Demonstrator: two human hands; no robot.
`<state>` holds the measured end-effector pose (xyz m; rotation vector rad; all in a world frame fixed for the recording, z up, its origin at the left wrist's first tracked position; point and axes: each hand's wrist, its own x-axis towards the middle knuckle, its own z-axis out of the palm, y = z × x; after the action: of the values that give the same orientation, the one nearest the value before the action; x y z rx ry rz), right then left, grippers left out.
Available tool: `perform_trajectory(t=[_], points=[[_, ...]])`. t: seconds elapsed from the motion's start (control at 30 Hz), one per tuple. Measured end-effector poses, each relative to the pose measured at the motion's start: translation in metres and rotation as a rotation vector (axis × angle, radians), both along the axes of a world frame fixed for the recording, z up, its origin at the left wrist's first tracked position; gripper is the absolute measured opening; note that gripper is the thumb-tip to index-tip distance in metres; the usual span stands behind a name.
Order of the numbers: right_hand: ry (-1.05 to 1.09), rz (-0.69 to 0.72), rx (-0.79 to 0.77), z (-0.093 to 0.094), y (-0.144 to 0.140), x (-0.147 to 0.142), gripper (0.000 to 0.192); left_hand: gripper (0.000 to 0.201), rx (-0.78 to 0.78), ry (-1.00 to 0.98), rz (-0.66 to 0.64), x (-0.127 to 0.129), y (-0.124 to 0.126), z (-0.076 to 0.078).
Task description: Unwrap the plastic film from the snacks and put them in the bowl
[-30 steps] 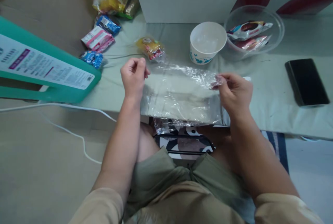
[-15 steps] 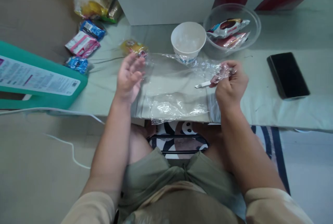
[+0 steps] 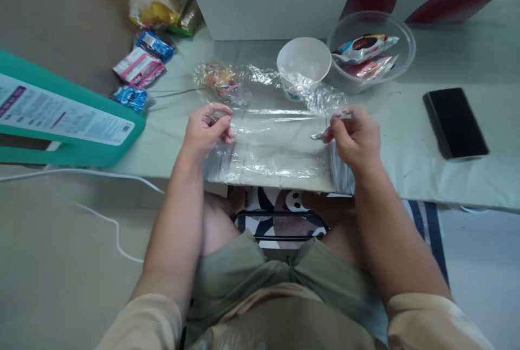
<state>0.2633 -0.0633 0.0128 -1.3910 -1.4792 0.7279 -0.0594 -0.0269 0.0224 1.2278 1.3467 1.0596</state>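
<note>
A sheet of clear plastic film [image 3: 280, 122] lies spread and wrinkled over the table's near edge, with a fairly straight fold running between my hands. At its left side my left hand [image 3: 209, 128] has its fingers curled, thumb and forefinger closing on the film's edge. My right hand [image 3: 355, 136] pinches the film's right side. From the same fingers pokes a small knife [image 3: 317, 136], its silvery tip pointing left and its handle hidden. Film also bunches over a wrapped yellow snack [image 3: 221, 76] and against a white paper cup [image 3: 303, 60].
A clear round bowl [image 3: 408, 49] holds snack packets. A black phone-like device [image 3: 455, 122] lies to the right. Several snack packets [image 3: 140, 66] and a green container [image 3: 136, 138] are at left. Large boxes [image 3: 276, 0] stand behind. A white cable [image 3: 117, 172] hangs in front.
My left hand has moved down a little and its spread fingers have curled in onto the film. My right hand has lowered slightly. The film has spread over the yellow snack and cup.
</note>
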Motion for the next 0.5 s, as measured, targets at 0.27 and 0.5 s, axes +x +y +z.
perform_trajectory(t=[0.27,0.5], points=[[0.289,0.178,0.001,-0.002,0.002,0.011,0.018,0.019,0.025,-0.277,0.037,-0.011,-0.006,0.011],[0.192,0.117,0.026,-0.004,-0.002,0.018,0.014,0.048,-0.093,-0.199,0.047,-0.012,0.003,-0.003]])
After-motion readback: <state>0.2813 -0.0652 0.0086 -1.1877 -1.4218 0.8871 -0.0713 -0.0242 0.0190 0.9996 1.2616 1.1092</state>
